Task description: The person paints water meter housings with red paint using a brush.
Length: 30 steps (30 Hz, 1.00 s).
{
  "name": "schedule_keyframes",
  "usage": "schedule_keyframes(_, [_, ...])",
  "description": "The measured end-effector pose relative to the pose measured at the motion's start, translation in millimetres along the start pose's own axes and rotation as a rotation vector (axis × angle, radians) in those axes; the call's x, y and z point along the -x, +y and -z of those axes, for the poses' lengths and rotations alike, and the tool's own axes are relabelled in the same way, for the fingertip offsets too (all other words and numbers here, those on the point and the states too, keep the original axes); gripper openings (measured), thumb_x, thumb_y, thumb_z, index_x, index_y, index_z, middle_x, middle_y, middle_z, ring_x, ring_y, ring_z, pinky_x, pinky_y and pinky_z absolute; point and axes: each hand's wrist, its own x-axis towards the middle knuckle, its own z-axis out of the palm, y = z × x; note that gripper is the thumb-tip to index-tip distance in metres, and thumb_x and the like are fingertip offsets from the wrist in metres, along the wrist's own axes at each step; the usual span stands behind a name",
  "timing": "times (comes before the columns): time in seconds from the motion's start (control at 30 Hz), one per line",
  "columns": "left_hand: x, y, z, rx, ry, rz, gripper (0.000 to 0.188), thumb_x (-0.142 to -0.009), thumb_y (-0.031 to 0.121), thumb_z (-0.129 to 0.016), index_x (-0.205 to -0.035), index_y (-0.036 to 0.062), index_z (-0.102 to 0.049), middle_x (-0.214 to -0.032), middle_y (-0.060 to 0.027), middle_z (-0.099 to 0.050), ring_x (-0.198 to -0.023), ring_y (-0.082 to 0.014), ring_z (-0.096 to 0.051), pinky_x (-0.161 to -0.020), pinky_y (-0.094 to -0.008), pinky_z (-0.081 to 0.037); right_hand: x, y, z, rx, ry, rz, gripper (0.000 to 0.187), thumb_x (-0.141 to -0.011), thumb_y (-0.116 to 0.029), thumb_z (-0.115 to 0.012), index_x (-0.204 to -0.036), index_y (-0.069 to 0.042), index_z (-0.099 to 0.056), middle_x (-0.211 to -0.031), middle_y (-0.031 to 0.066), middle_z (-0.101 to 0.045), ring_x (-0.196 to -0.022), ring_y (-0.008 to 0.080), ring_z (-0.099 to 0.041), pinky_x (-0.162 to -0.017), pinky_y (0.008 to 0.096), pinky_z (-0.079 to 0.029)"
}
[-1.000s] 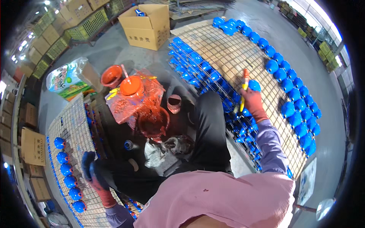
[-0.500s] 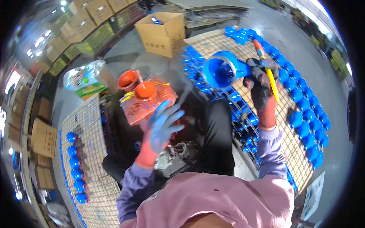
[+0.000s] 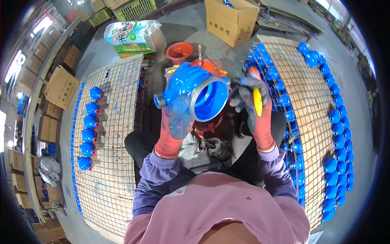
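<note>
In front of my chest, my left hand (image 3: 178, 120) is closed under a glossy blue metal pipe fitting (image 3: 178, 83). The fitting has a wide threaded mouth facing me and a small threaded side port at its left. Close by on the right, my right hand (image 3: 250, 97) grips a paintbrush (image 3: 258, 101) by its yellow handle; a reddish part shows above the fingers. Both hands wear red gloves with dark, paint-stained palms. Beyond the fitting, a red bowl (image 3: 180, 51) stands beside an orange-red container (image 3: 207, 66), partly hidden by the fitting.
On the left, a mesh-topped rack (image 3: 118, 134) carries one row of blue fittings (image 3: 90, 122). A second mesh rack (image 3: 300, 85) on the right bears several rows of blue fittings (image 3: 339, 142). Farther off are a cardboard box (image 3: 227, 24) and a plastic-wrapped package (image 3: 132, 36).
The blue fitting has passed from my right hand to my left, which was open and empty. My right hand came inward with the brush. The view has turned.
</note>
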Motion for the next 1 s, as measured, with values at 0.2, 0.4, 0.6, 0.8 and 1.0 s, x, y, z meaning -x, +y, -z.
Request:
schedule_keyframes(0.2, [-51,7,44,0.659,0.048,0.004,0.057,-0.098,0.038,-0.055,-0.141,0.0027,-0.043,-0.139,-0.0167,-0.051,-0.123,-0.0286,-0.055,-0.100,-0.0432,-0.048,-8,28,2,0.355,-0.187,-0.083,0.037,-0.094,-0.006,-0.058,-0.131,-0.010,-0.058,-0.097,0.0068,-0.068,-0.078,0.0162,-0.067,-0.071,0.0288,-0.053])
schedule_keyframes(0.4, [-83,-2,101,1.052,0.184,0.012,0.046,-0.101,0.031,-0.048,-0.140,0.0050,-0.045,-0.142,-0.0164,-0.050,-0.114,-0.0323,-0.060,-0.089,-0.0476,-0.056,-40,51,-5,1.234,-0.448,0.303,0.046,-0.087,-0.018,-0.071,-0.131,-0.012,-0.060,-0.099,0.0139,-0.071,-0.078,0.0309,-0.069,-0.067,0.0375,-0.054])
schedule_keyframes(0.6, [-94,-34,139,1.204,0.286,0.189,0.076,-0.089,0.066,-0.052,-0.138,0.0082,-0.046,-0.121,-0.0209,-0.060,-0.079,-0.0322,-0.064,-0.065,-0.0411,-0.057,-80,88,-9,0.838,-0.323,0.002,0.028,-0.087,-0.016,-0.072,-0.113,-0.006,-0.070,-0.086,0.0101,-0.072,-0.074,0.0188,-0.067,-0.070,0.0326,-0.052])
schedule_keyframes(0.8, [-79,-31,155,1.228,0.206,0.117,0.072,-0.091,0.055,-0.058,-0.142,0.0074,-0.041,-0.135,-0.0246,-0.051,-0.099,-0.0308,-0.058,-0.066,-0.0365,-0.052,-125,133,-10,0.464,-0.053,-0.176,0.018,-0.088,-0.010,-0.073,-0.103,-0.001,-0.072,-0.089,0.0029,-0.071,-0.076,0.0090,-0.063,-0.067,0.0255,-0.050])
schedule_keyframes(1.0, [-73,-25,158,1.170,0.303,0.119,0.077,-0.091,0.051,-0.062,-0.148,0.0080,-0.033,-0.142,-0.0269,-0.042,-0.104,-0.0352,-0.055,-0.068,-0.0377,-0.049,-152,174,-23,0.654,-0.108,-0.163,0.020,-0.089,-0.012,-0.073,-0.107,-0.006,-0.073,-0.085,-0.0033,-0.068,-0.071,0.0029,-0.058,-0.058,0.0201,-0.047])
